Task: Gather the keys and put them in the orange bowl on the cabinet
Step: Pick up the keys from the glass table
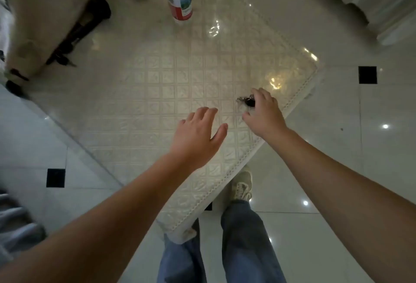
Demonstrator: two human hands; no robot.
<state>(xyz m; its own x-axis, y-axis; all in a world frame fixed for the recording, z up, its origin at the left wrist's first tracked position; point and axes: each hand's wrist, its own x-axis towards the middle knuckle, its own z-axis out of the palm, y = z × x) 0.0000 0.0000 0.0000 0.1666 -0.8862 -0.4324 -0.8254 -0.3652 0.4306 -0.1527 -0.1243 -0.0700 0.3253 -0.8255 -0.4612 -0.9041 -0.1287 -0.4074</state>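
Reaching right of centre frame, my right hand (pixel 263 113) curls loosely over the keys (pixel 247 100) on the table (pixel 157 84), not yet clamped; they lie leftward beneath my fingertips. My left hand (pixel 198 134), fingers spread, hovers farther off.

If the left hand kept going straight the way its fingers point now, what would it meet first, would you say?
The left hand points up the table, fingers spread. Ahead lies only bare quilted tablecloth for a long stretch; the bottle at the far end looks roughly in line, though depth is unclear. The keys sit off to its right.
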